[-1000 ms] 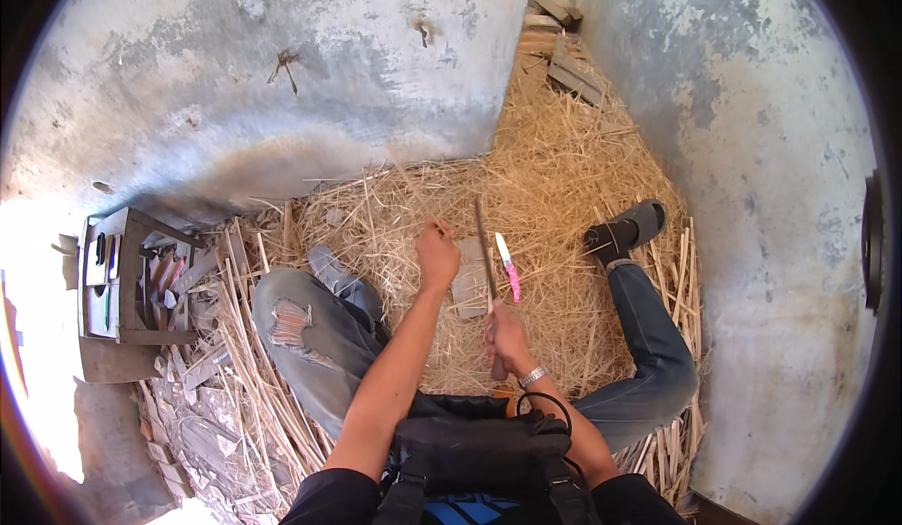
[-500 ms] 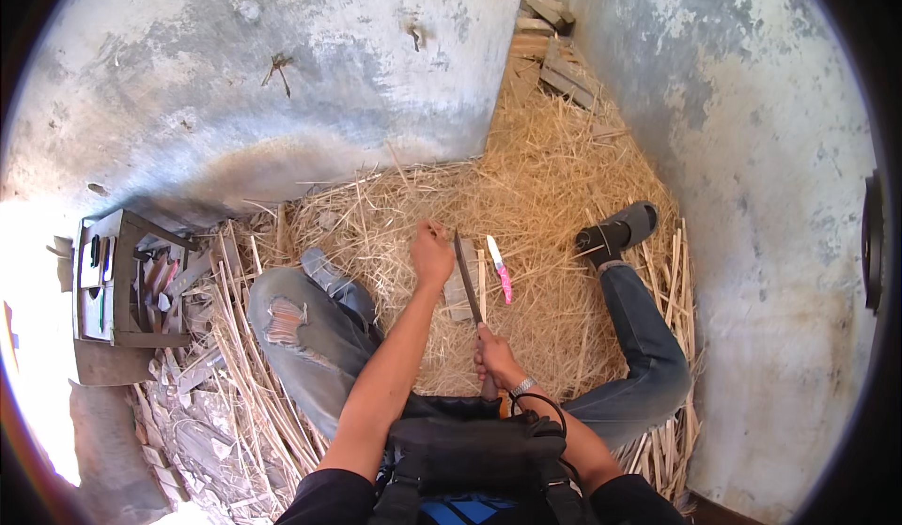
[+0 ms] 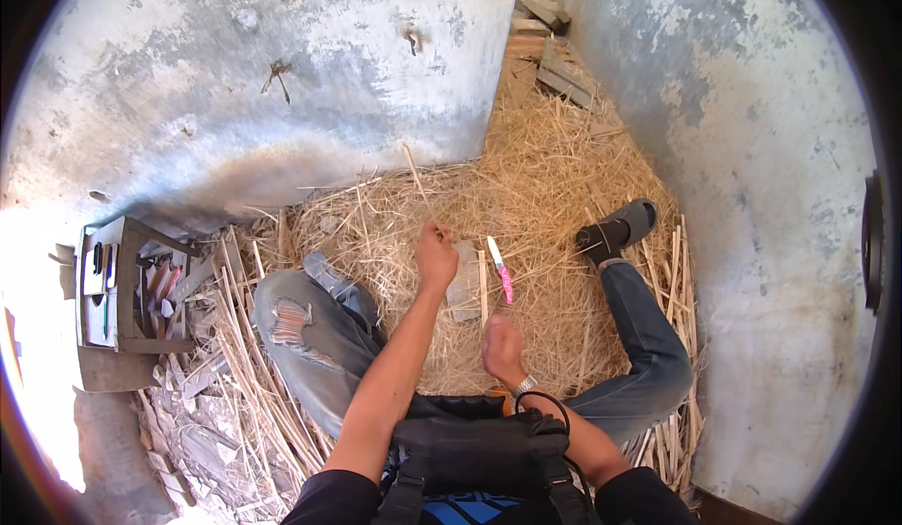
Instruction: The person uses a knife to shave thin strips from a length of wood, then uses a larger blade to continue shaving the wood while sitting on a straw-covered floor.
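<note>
My left hand [image 3: 437,260] reaches forward over the straw with its fingers closed in a pinch. A thin pale strip of cane or bamboo [image 3: 414,167] runs from its fingertips toward the far wall. Close to my body, my right hand [image 3: 504,348] is curled into a fist and smeared by motion. The machete it gripped half a second ago does not show clearly now, nor does it lie on the floor. A small knife [image 3: 502,272] with a pink handle and bright blade rests on the straw just beyond my right hand. Left of that knife lies a flat grey block [image 3: 463,283].
My bent legs frame the work spot, with a dark sandal [image 3: 635,224] at right. Split sticks [image 3: 249,347] lie left of my knee. Beyond them stands a small wooden stool [image 3: 132,281] holding odds and ends. Worn walls [image 3: 376,65] close in ahead and at right; planks [image 3: 562,79] fill the far corner.
The machete's dark blade, plain before, no longer shows. My right hand has moved slightly forward and is blurred. My left hand shifted a little right, and the pale strip is plainer.
</note>
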Available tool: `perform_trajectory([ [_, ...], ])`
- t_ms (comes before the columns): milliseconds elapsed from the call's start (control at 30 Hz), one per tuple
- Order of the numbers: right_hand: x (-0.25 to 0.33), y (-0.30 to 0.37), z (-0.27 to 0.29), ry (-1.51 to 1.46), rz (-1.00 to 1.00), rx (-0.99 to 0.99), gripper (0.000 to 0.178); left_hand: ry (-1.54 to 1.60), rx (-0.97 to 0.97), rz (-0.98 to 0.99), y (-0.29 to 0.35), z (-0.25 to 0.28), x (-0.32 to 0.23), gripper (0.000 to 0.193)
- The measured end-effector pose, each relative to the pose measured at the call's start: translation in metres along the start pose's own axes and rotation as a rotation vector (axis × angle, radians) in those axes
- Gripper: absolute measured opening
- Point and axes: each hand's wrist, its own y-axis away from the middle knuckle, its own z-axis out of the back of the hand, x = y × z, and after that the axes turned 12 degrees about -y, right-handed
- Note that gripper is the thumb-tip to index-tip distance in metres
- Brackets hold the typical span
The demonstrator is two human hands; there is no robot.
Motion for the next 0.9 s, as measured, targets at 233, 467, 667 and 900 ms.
perform_trajectory([
  [233, 0.008, -0.009, 0.017, -0.482, -1.183, 0.077, 0.051, 0.056, -0.126, 0.07, -0.015, 0.005, 0.047, 0.012],
  [467, 0.022, -0.017, 0.008, -0.238, -0.759, 0.051, 0.053, -0.048, -0.016, -0.016, -0.013, 0.008, 0.001, 0.017],
  [667, 0.013, -0.01, -0.014, -0.221, -0.857, 0.003, 0.052, -0.194, -0.033, -0.091, -0.011, 0.005, -0.008, 0.026],
  [900, -0.015, -0.009, -0.008, -0.233, -0.886, 0.035, 0.053, -0.266, -0.012, -0.102, -0.03, -0.001, -0.001, 0.037],
])
